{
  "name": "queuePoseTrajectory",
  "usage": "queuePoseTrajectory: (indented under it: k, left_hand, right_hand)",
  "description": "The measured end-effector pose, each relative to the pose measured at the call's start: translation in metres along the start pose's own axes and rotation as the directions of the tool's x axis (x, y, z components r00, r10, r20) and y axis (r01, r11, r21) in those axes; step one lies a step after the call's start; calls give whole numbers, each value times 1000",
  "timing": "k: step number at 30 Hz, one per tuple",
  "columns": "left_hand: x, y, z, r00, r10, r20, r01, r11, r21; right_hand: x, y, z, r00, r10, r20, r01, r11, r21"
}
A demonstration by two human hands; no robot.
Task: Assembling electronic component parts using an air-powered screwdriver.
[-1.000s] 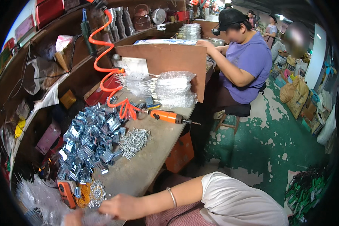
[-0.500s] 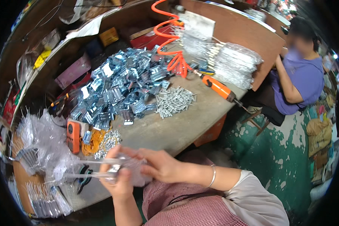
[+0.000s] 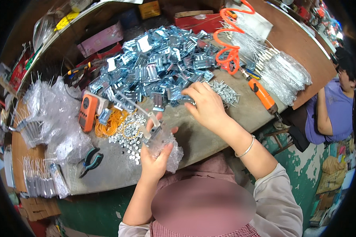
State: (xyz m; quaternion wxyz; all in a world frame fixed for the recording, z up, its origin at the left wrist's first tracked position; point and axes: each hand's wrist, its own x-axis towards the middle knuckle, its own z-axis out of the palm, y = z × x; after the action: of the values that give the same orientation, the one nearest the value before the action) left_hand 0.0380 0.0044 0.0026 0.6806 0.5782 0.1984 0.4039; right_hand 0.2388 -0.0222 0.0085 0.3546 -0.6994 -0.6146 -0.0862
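My left hand [image 3: 154, 164] is closed around a part in clear bubble wrap [image 3: 162, 144], held just above the table's front edge. A pale rod [image 3: 132, 102] sticks out of it toward the far left; its inner end is blurred. To the right, my right hand [image 3: 207, 106] hangs over the near edge of a heap of shiny bluish metal plates [image 3: 150, 71]. Its fingers and thumb are apart, with the fingertips next to some plates, and I see nothing in its grip. Just beyond this hand lies a pile of silver screws [image 3: 226, 94].
Small nuts [image 3: 126, 134], orange rubber bands [image 3: 108, 125], an orange box-shaped device [image 3: 88, 112] and pliers [image 3: 91, 162] lie left. An orange power screwdriver [image 3: 262, 94] and a coiled orange hose [image 3: 228, 49] are at right. Another person [image 3: 332, 106] sits beyond.
My right hand has let go of the wrapped part and moved right, over to the plates. The left hand keeps the part, whose rods have swung from pointing left to pointing away. The view has shifted.
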Motion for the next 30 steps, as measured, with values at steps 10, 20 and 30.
queuePoseTrajectory:
  k: [10, 20, 30]
  left_hand:
    - [-13, 9, -16, 893, -450, 36, 407, 769, -494]
    - [-35, 25, -9, 813, -583, 6, 538, 746, -392]
    - [-47, 28, 1, 816, -577, 32, 546, 752, -369]
  right_hand:
    - [19, -4, 3, 997, 79, 12, -78, 935, 346]
    - [-46, -11, -47, 935, -282, 214, 252, 955, 156]
    - [-74, -26, -22, 971, 237, 39, -241, 959, 150]
